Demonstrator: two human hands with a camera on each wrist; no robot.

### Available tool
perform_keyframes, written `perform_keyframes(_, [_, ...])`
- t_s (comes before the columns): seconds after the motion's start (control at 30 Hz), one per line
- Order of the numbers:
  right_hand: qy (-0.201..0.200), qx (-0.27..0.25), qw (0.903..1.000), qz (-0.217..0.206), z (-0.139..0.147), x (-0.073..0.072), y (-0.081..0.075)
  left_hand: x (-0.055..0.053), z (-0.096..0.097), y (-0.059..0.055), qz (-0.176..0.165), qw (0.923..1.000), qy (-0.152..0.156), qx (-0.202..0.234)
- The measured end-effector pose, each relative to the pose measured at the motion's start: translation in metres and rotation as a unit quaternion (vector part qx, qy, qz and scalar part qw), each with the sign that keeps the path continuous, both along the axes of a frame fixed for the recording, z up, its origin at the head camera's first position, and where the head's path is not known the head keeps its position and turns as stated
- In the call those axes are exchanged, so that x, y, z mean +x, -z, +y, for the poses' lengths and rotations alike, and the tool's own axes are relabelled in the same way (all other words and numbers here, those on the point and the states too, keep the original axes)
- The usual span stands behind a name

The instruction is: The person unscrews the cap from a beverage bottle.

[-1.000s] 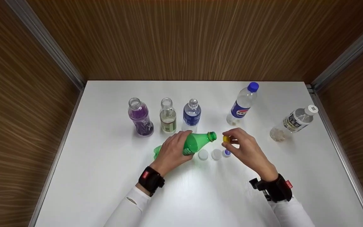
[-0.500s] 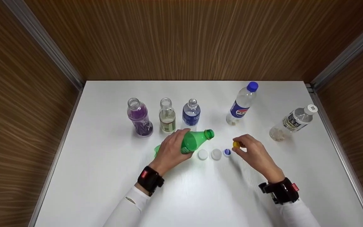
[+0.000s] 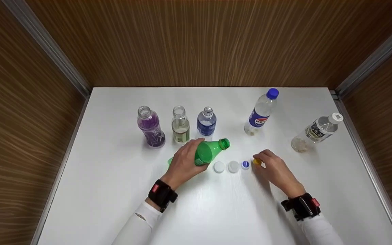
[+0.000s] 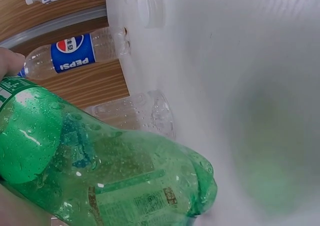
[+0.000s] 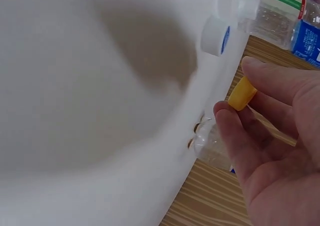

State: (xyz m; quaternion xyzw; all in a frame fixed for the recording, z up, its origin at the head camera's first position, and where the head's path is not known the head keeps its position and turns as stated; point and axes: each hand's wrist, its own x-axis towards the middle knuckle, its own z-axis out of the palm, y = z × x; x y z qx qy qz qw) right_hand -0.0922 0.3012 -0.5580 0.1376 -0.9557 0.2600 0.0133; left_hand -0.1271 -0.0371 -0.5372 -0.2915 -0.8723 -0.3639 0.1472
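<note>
A green plastic bottle [image 3: 213, 150] without a cap is gripped round its body by my left hand [image 3: 184, 164]. It tilts, its open mouth pointing right and up, and its base [image 4: 200, 186] hangs over the table in the left wrist view. Between thumb and fingertips my right hand [image 3: 279, 171] pinches a yellow bottle cap [image 5: 242, 93], low over the table. Left of that hand lie a cap with a blue inside [image 3: 245, 165], a translucent white cap [image 3: 233, 166] and a white cap [image 3: 219, 167], in a row.
Behind the left hand stand three uncapped bottles: a purple one [image 3: 151, 127], a clear one [image 3: 181, 126] and a blue-labelled one [image 3: 206, 122]. Farther right are a blue-capped Pepsi bottle [image 3: 260, 114] and a white-capped bottle [image 3: 316, 132]. Wood-grain panels [image 3: 196, 44] wall the table [image 3: 97, 190].
My right hand has moved right, away from the green bottle's mouth, then down towards the table with the yellow cap. The green bottle's neck has shifted slightly left and up.
</note>
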Motion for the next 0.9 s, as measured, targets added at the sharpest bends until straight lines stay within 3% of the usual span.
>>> perform_keyframes(0.23, [0.009,0.035,0.9993,-0.014,0.002,-0.001,0.009,-0.001,0.0,0.001,-0.006,1.0,0.004,0.003])
perform_keyframes(0.9, [-0.014,0.058,0.998,-0.02,-0.001,-0.006,0.015,0.0,0.001,0.0,-0.014,0.9999,0.0,0.001])
